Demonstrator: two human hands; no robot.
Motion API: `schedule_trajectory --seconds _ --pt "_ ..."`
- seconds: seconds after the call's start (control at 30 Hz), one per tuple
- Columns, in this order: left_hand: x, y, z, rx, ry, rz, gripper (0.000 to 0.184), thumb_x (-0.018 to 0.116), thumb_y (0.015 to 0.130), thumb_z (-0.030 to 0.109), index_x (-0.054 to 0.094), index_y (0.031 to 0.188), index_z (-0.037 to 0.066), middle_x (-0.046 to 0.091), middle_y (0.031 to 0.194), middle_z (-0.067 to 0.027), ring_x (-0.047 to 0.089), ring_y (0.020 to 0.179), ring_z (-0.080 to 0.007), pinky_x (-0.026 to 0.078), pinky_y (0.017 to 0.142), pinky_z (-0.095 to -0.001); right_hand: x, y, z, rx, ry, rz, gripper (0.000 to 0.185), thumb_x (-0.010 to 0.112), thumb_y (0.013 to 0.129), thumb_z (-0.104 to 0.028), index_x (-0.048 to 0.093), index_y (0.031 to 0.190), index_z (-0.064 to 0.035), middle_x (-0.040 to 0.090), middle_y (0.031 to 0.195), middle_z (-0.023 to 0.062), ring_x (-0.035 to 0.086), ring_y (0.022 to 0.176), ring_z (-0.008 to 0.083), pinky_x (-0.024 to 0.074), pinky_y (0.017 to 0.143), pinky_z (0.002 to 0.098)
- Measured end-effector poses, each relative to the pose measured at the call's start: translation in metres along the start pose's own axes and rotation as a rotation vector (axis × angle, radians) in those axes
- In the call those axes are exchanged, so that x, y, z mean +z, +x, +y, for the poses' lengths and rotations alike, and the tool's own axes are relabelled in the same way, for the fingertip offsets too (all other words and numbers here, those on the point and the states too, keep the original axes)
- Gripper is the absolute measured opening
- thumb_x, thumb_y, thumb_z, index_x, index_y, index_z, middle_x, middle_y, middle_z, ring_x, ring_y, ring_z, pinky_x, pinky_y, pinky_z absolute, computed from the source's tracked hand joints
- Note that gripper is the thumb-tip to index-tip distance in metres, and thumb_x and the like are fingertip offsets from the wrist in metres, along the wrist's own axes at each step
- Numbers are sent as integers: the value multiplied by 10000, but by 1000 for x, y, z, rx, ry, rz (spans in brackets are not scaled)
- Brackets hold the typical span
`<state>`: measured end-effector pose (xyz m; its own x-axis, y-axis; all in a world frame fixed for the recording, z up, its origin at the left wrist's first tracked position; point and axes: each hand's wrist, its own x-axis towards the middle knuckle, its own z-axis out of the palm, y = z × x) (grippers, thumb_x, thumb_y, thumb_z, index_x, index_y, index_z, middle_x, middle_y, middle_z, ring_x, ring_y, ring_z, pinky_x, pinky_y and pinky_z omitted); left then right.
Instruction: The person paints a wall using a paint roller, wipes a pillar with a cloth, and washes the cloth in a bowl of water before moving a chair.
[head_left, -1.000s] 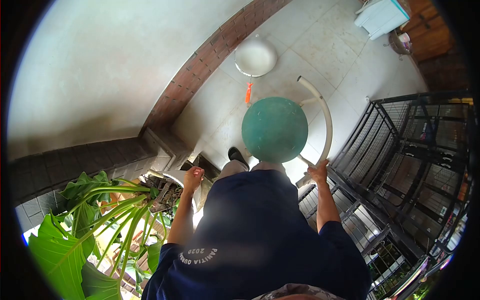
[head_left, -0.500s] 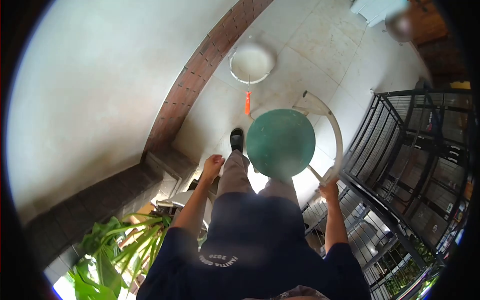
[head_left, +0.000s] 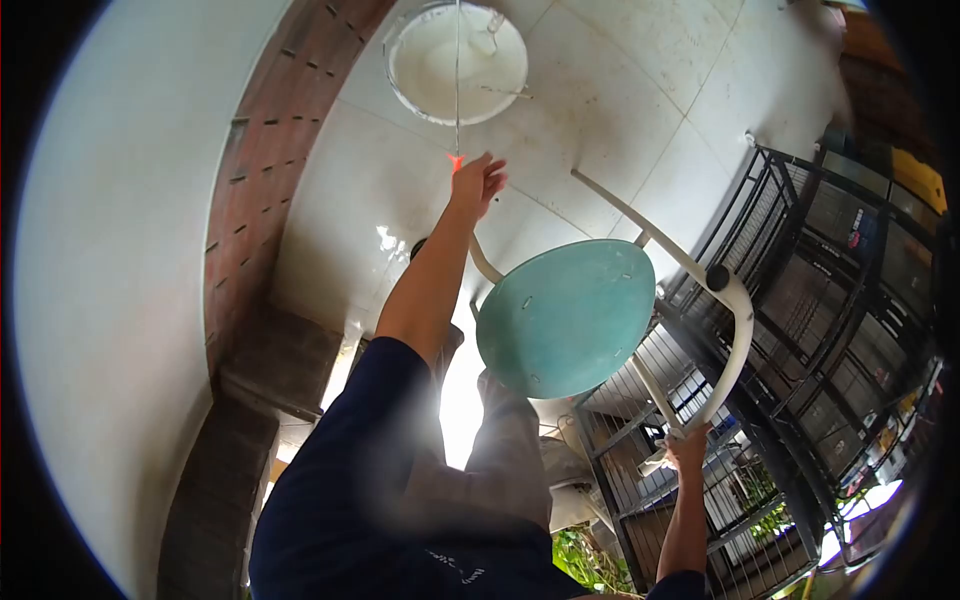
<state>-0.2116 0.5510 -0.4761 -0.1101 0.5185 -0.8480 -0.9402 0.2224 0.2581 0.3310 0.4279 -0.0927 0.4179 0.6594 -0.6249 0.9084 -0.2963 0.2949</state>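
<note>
My left hand (head_left: 479, 185) is stretched forward at the orange handle (head_left: 457, 162) of a paint roller, closed around it as far as I can see; most of the handle is hidden. The roller's thin rod (head_left: 458, 100) crosses over a round bucket (head_left: 390, 72) of white paint, and its head does not show. Low on the right, my right hand (head_left: 687, 447) grips the cream tubular frame (head_left: 742, 330) of a chair. The chair's green seat (head_left: 570, 318) is tilted in front of my legs.
A black wire cage (head_left: 790, 320) stands along the right side. To the left, the white wall (head_left: 110, 250) has a band of red brick (head_left: 265, 150) at its base, with dark ledges (head_left: 275, 365) nearer me. Pale tiles (head_left: 620, 110) cover the floor.
My left hand has moved forward from beside my leg to the roller's handle. The chair has tilted and swung right, with my right hand still on its frame. My view has leaned closer to the bucket.
</note>
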Motion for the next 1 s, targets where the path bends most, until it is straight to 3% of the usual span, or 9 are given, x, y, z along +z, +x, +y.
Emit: schedule_trajectory --seconds 0.03,0.13,0.23,0.43,0.53,0.63,0.67,0.87,1.0 --pt "12 11 2 -26 -103 -89 328 581 913 153 481 1189 6 601 1182 -195 651 872 -264 546 746 -378 -2 0 -4 8 25 1 985 778 699 -170 111 1342 165 599 1044 336 635 950 452 519 885 446" --pt "39 51 2 -28 -311 61 358 535 928 126 406 1239 4 451 1353 -189 559 1120 -331 496 900 -455 6 3 11 37 101 -20 982 777 700 -143 107 1353 156 569 1101 342 627 984 435 514 901 442" --pt "46 98 -4 -27 -453 150 372 463 924 72 343 1269 3 394 1351 -142 449 1247 -376 429 980 -538 4 -2 8 53 141 -12 988 771 696 -104 96 1375 140 533 1161 345 614 1024 420 507 919 440" --pt "41 132 -12 161 -564 61 402 391 817 -27 408 1218 5 424 1261 -99 438 1242 -346 349 1051 -556 -1 -10 -6 97 136 53 1013 749 685 -63 62 1405 124 526 1162 332 610 1031 404 500 934 424" --pt "30 130 -4 135 -543 92 350 420 786 -19 467 1131 13 454 1224 -95 456 1210 -337 339 1056 -551 -2 -10 -8 148 174 20 1001 751 687 -53 70 1400 119 516 1178 321 600 1057 394 501 935 413" --pt "4 123 11 139 -560 164 227 441 782 3 513 995 36 497 1155 -87 471 1186 -338 338 1046 -561 -1 -6 0 148 150 1 1006 765 686 -21 73 1404 113 489 1223 302 575 1109 366 500 944 393" --pt "-10 123 16 136 -571 182 123 478 768 26 524 877 58 527 1084 -81 494 1150 -337 337 1041 -564 0 -6 3 148 108 7 994 762 688 -17 81 1402 108 494 1210 297 577 1104 366 502 942 397" --pt "-64 100 61 182 -511 215 114 532 732 59 514 844 66 528 1014 -81 515 1106 -355 342 1034 -566 5 -3 7 49 69 55 899 760 688 -10 167 1352 119 513 1141 278 608 994 332 499 874 377" --pt "-94 93 77 143 -472 242 212 572 720 96 509 920 67 491 1044 -82 495 1104 -347 356 1005 -549 4 -2 5 61 92 36 936 770 692 -19 144 1372 132 505 1177 290 600 1025 313 499 882 364"
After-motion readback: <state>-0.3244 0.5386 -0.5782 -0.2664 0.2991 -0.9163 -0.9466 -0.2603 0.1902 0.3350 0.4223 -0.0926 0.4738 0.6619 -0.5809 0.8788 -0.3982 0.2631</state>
